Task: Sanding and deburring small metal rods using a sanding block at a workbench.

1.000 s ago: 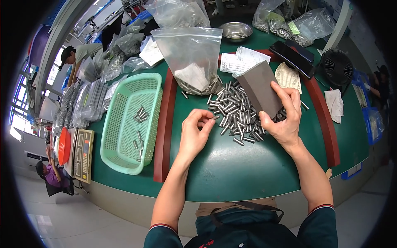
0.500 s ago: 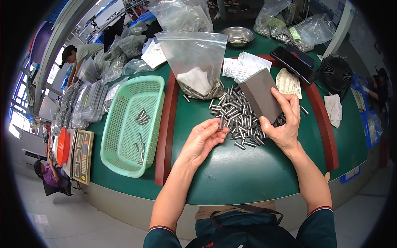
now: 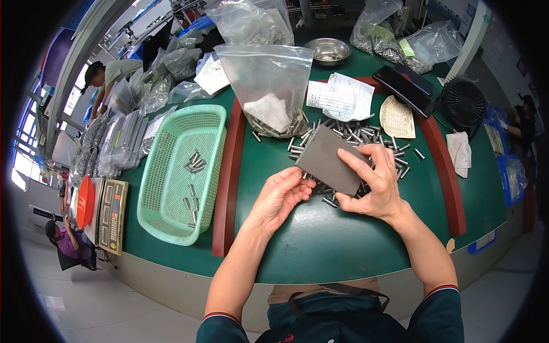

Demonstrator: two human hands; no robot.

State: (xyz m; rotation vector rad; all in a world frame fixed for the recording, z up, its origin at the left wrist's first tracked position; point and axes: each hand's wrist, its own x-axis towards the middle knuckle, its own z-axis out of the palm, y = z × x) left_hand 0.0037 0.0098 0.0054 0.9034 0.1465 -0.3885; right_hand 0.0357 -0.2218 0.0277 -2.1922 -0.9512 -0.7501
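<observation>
Two bare hands are working over a green table [image 3: 343, 251], close together near its middle. The right hand [image 3: 374, 186] is grasping a flat grey rectangular block [image 3: 330, 159], with the thumb lying across the block's upper face and the other fingers curling under its right edge, so the block is sticking out to the left and upward from the grip, tilted over the table. The left hand [image 3: 280, 194] is reaching in from the left with its fingers loosely curled; its fingertips are meeting the block's lower left edge (whether anything small is pinched between them cannot be told). Under and behind the block, a heap of short metal pins [image 3: 366, 140] is lying spread on the table, partly hidden by the block and the right hand. Just beyond the heap, a clear plastic bag [image 3: 269, 86] holding more pins is standing upright. Left of the hands, past a reddish-brown strip [image 3: 226, 188] running along the table, a light green plastic basket [image 3: 166, 171] is sitting with a few pins scattered inside. Paper slips [image 3: 334, 97] are lying behind the heap, and a small black fan [image 3: 464, 103] is standing at the far right.
</observation>
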